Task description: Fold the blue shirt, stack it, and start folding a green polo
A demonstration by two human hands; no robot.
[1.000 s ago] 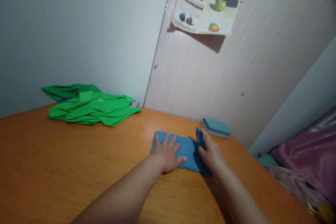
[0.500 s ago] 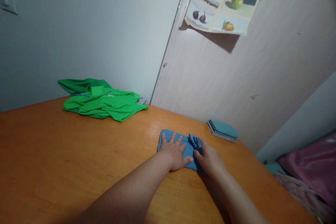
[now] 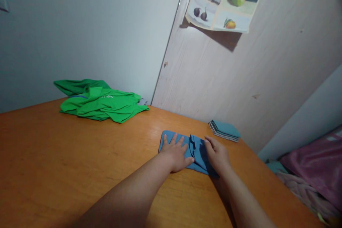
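Observation:
A blue folded cloth (image 3: 199, 149) lies on the wooden table in front of me, with a raised, creased fold across its middle. My left hand (image 3: 175, 152) rests flat on its left part, fingers spread. At the cloth's right edge, my right hand (image 3: 217, 153) has its fingers curled in and grips the fabric; the fingertips are partly hidden. What kind of cloth or garment it is cannot be made out.
A crumpled green shirt (image 3: 107, 103) lies at the back left of the table (image 3: 80, 156), against the wall. A folded stack of teal and checked cloth (image 3: 226, 130) sits near the right edge. Beyond that edge is pink fabric (image 3: 315, 164).
My right hand has shifted a little right and its fingers have curled in at the cloth's edge. More of the folded flap now shows. My left hand stays spread on the cloth.

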